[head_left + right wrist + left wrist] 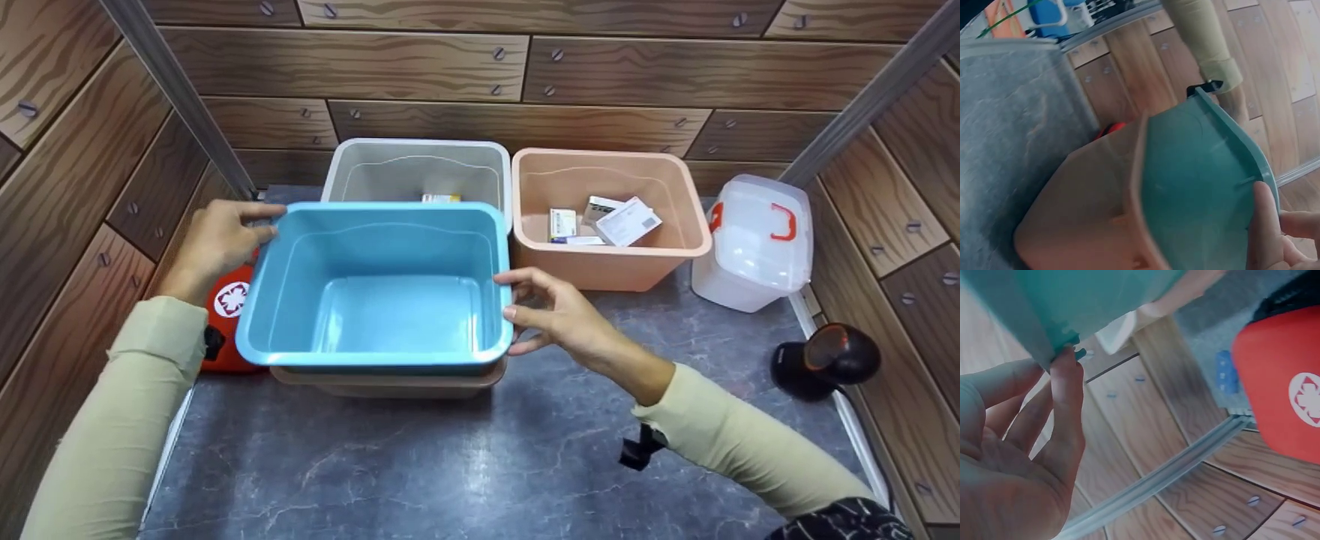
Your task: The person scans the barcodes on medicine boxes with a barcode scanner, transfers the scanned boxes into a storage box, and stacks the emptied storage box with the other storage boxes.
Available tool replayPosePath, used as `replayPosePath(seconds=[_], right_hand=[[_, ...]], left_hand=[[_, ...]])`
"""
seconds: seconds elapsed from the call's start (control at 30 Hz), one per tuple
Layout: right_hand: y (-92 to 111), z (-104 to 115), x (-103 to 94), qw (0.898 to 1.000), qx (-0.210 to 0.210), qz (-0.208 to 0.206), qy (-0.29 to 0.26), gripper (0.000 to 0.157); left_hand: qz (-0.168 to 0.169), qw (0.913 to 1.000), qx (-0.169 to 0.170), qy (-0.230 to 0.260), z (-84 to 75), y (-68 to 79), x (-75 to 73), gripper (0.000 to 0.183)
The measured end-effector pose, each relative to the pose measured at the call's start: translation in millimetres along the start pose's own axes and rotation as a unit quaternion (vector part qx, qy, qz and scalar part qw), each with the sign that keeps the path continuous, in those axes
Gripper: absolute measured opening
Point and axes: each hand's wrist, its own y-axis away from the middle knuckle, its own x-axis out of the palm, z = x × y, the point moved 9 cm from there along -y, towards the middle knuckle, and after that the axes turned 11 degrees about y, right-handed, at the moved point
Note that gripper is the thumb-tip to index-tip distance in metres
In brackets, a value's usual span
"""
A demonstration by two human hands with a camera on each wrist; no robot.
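Note:
A blue plastic bin (397, 247) is held by both hands, its inside bare. At the far left corner my left hand (210, 244) pinches its rim; the left wrist view shows thumb and fingers meeting at the edge. My right hand (562, 315) grips the right rim, with the thumb (1265, 211) over the edge in the right wrist view. Below the blue bin stands a peach-coloured bin (1084, 191), mostly hidden from the head view. The blue bin sits partly inside it, its rim higher than the peach one.
Behind stand a grey bin (420, 172) with a small box showing and another peach bin (600, 270) holding several medicine boxes. A lidded clear box (757, 247) and a black scanner (825, 360) are at right. A red pouch (229, 300) lies left.

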Motion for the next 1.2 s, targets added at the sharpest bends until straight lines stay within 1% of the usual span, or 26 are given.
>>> replayPosePath(seconds=[0.23, 0.4, 0.5, 0.6, 0.7, 0.9, 1.0, 1.07, 1.13, 1.2], right_hand=[[-1, -20, 4.6, 0.999, 0.015, 0.012, 0.04, 0.051], [0, -29, 5.4, 0.996, 0.022, 0.003, 0.083, 0.053], [0, -33, 5.0, 0.994, 0.022, -0.008, 0.107, 0.054], [1, -35, 4.7, 0.993, 0.02, -0.016, 0.116, 0.053], [2, -38, 5.6, 0.993, 0.021, -0.021, 0.116, 0.054], [1, -40, 7.6, 0.994, 0.021, -0.022, 0.109, 0.055], [-1, -39, 6.1, 0.994, 0.017, -0.016, 0.111, 0.054], [-2, -38, 2.1, 0.993, 0.013, -0.012, 0.12, 0.054], [-3, -36, -7.3, 0.99, 0.007, -0.015, 0.142, 0.053], [-5, -33, -23.3, 0.985, 0.001, -0.029, 0.169, 0.049]], left_hand=[[0.002, 0.9999, -0.013, -0.009, 17.5, -2.1, 21.9, 0.039], [-0.007, 0.9995, -0.009, -0.03, 21.3, -3.4, 32.9, 0.038], [-0.011, 0.9987, -0.009, -0.049, 23.6, -5.2, 37.1, 0.039], [-0.008, 0.9984, -0.014, -0.054, 26.2, -6.1, 41.2, 0.039], [-0.003, 0.9985, -0.017, -0.052, 28.6, -6.4, 43.7, 0.04], [0.001, 0.9985, -0.02, -0.051, 31.4, -6.1, 43.0, 0.04], [0.008, 0.9982, -0.023, -0.054, 30.4, -6.8, 44.3, 0.04], [0.016, 0.9973, -0.02, -0.069, 26.9, -8.0, 45.8, 0.04], [0.017, 0.9947, -0.004, -0.101, 17.6, -10.4, 46.7, 0.038], [0.01, 0.992, 0.012, -0.125, 4.5, -14.2, 47.9, 0.038]])
